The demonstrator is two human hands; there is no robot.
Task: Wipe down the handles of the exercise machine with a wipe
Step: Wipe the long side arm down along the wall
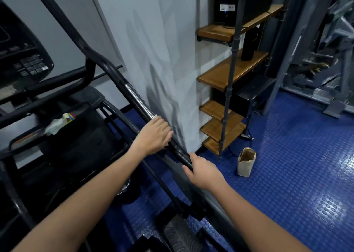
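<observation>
Both my forearms are bare all the way to the bottom edge of the view, with no sleeve or cuff showing on either. My left hand (153, 135) and right hand (206, 172) are bare too, without gloves, and I can see no watch, band or ring on the wrists and fingers that show.

Dim indoor view with cool light, wide-angle bending and mild softness.

You see the brightest patches on the blue floor (298, 171), right of the white pillar (162, 60), where glare marks light from above. Soft grey shadows streak the pillar face. Left of the pillar, the machine console (23, 60) sits in deep shade with little detail. A narrow highlight runs along the chrome handle section (138, 101). Straight lines bow toward the frame edges, and your forearms at the bottom look soft.
</observation>
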